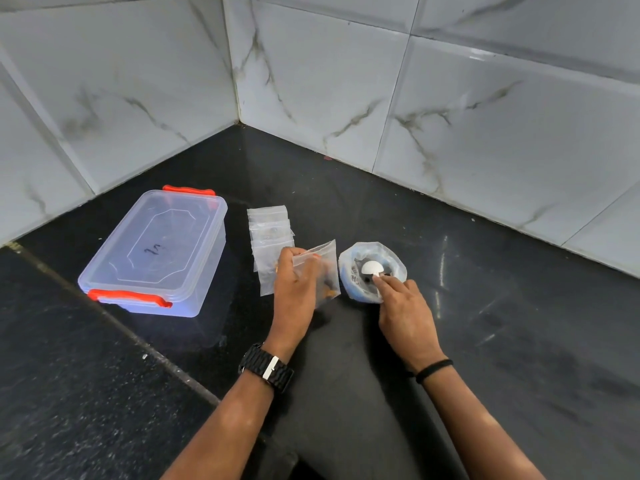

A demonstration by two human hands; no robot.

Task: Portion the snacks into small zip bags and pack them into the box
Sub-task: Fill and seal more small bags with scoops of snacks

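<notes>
Left hand (pixel 294 275) pinches a small zip bag (pixel 320 268) upright; right hand (pixel 403 306) grips a white scoop (pixel 372 268) in the snack bag (pixel 372 271). Box (pixel 156 251) sits lidded, left. Snacks may spill if the mouth sags

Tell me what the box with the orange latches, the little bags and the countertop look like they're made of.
Box: clear, slightly frosted rigid plastic; the counter shows through it. Latches: opaque orange plastic. Zip bags: thin, clear, glossy plastic film. Countertop: probably polished black stone; it is speckled and reflective.
</notes>
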